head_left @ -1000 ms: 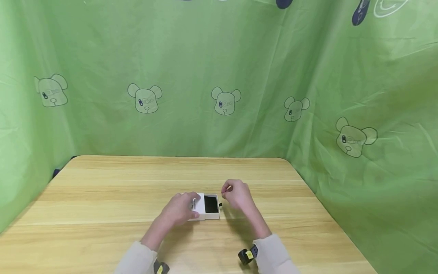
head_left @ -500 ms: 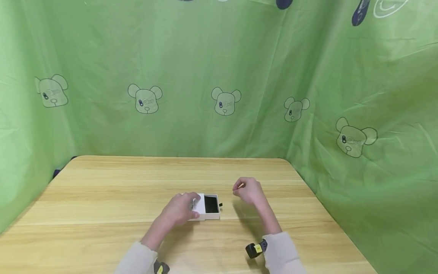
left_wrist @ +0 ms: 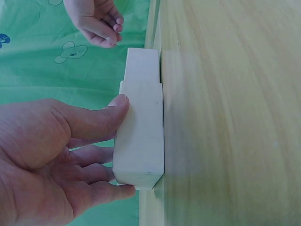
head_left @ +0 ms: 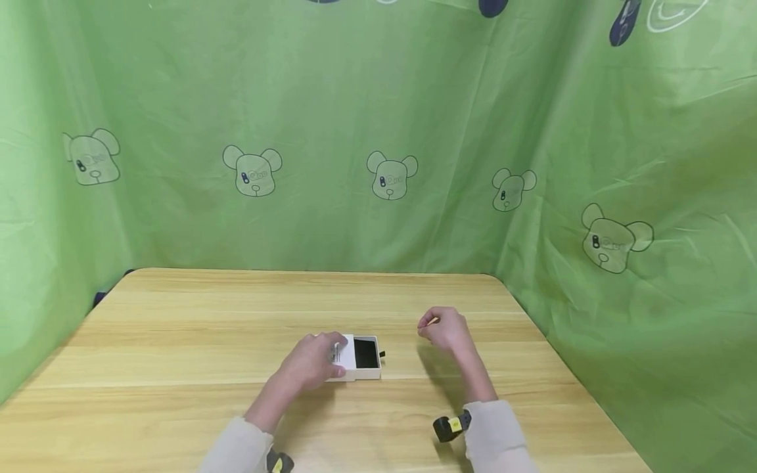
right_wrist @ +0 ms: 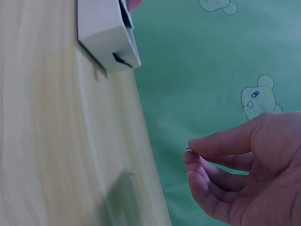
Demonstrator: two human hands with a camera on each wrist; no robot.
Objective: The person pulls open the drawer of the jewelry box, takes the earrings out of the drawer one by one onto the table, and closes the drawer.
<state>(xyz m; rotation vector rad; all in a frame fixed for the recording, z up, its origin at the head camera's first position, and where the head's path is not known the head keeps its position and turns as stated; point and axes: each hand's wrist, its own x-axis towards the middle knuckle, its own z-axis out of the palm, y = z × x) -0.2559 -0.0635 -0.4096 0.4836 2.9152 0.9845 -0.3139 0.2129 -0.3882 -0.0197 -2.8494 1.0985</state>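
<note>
In the head view a white sliding drawer box [head_left: 345, 357] lies on the table, its tray [head_left: 368, 374] pulled partway out to the right. The tray has a black lining [head_left: 367, 353] and a short black pull tab [head_left: 382, 354]. My left hand [head_left: 310, 361] grips the sleeve, thumb on the near side and fingers over the top and far end. Right of the box, my right hand [head_left: 448, 328] is raised above the table. Thumb and forefinger pinch a tiny thin thing [right_wrist: 188, 149], just its tip showing in the right wrist view; its kind is too small to tell.
The wooden table [head_left: 195, 328] has green curtains [head_left: 319, 98] with bear-head prints at its back and sides. A small shiny speck [right_wrist: 131, 173] shows on the tabletop in the right wrist view, beside a dark greenish shadow. Both wrists wear black cameras [head_left: 447, 428].
My right hand has moved right, away from the tray's pull tab, with its fingertips still pinched. The left hand and the box have stayed put.
</note>
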